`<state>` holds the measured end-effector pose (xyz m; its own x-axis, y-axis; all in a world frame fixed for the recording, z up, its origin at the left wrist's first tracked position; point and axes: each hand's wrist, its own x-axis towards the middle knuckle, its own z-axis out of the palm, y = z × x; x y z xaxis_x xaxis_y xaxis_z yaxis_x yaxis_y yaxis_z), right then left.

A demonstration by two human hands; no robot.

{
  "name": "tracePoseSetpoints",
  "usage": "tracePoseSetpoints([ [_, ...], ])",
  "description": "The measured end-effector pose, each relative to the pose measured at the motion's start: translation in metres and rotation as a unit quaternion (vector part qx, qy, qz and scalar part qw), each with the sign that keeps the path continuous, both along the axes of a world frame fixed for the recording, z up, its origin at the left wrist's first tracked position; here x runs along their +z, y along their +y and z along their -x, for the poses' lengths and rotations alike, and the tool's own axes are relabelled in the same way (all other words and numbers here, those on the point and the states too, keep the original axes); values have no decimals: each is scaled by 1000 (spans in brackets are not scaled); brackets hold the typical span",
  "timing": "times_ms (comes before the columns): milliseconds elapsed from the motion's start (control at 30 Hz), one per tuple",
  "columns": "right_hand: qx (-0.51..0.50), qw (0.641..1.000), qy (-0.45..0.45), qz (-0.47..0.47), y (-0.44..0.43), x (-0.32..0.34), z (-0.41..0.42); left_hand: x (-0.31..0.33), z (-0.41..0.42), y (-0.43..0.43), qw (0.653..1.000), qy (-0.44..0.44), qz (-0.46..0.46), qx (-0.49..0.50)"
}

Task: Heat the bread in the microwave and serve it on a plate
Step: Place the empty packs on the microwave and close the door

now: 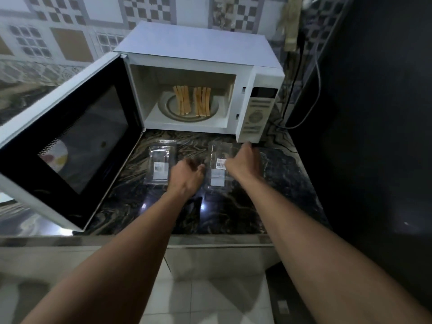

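Note:
A white microwave (201,50) stands on the dark marbled counter (233,213) with its door (70,146) swung wide open to the left. Inside, two bundles of bread slices (192,103) stand on edge on the glass turntable (163,106). Two clear plastic packages lie in front of the oven, one on the left (160,164) and one on the right (218,164), each with a barcode label. My left hand (187,174) hovers between them, fingers loosely curled and holding nothing. My right hand (245,162) is over the right package, just below the control panel (257,113); its fingers are hidden.
A patterned tiled wall runs behind the microwave. A dark tall surface (374,113) borders the counter on the right, with cables (301,90) hanging beside it. The counter's front edge lies just below my forearms, with pale floor tiles (210,300) beneath.

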<state>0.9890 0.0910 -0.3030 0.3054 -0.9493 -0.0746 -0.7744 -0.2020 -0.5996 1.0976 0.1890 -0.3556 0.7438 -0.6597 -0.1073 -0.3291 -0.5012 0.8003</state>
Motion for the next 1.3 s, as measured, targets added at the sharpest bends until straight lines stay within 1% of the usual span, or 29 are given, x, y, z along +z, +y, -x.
tracePoseSetpoints([
  [100, -10, 998, -3, -59, -7, -13, 13, -16, 7, -4, 998, 61, -23, -5],
  [167, 11, 994, 9, -104, -8, -22, 19, -28, 9, -8, 995, 95, -32, 6],
  [233, 40, 991, 28, -128, -8, -33, 21, -46, 7, -12, 992, 124, -34, 12],
  [333, 71, 987, 43, -140, -8, -50, 17, -95, -12, -22, 982, 184, -32, 32],
  [400, 76, 987, 39, -136, -9, -63, 9, -119, -25, -27, 974, 217, -31, 61],
  [500, 63, 991, 28, -117, -10, -81, -5, -89, -15, -23, 965, 236, -16, 112],
  [567, 55, 991, 23, -121, -13, -93, -14, -56, 0, -18, 961, 233, -3, 150],
  [667, 43, 991, 10, -129, -12, -97, -22, -46, 4, -18, 957, 219, -6, 189],
  [800, 33, 988, -2, -151, -12, -93, -21, -50, -1, -19, 949, 227, -13, 217],
  [900, 31, 988, -7, -153, -13, -91, -19, -61, -8, -20, 955, 198, -40, 216],
  [1033, 22, 989, -3, -144, -13, -87, -15, -68, -12, -22, 959, 182, -62, 207],
  [1167, 24, 991, 12, -128, -9, -85, -16, -84, -18, -26, 973, 116, -80, 185],
  [1233, 23, 991, 16, -130, -6, -80, -15, -60, -6, -18, 981, 74, -90, 155],
  [1300, 28, 992, 23, -122, -3, -75, -13, -40, 4, -7, 985, 7, -111, 135],
])
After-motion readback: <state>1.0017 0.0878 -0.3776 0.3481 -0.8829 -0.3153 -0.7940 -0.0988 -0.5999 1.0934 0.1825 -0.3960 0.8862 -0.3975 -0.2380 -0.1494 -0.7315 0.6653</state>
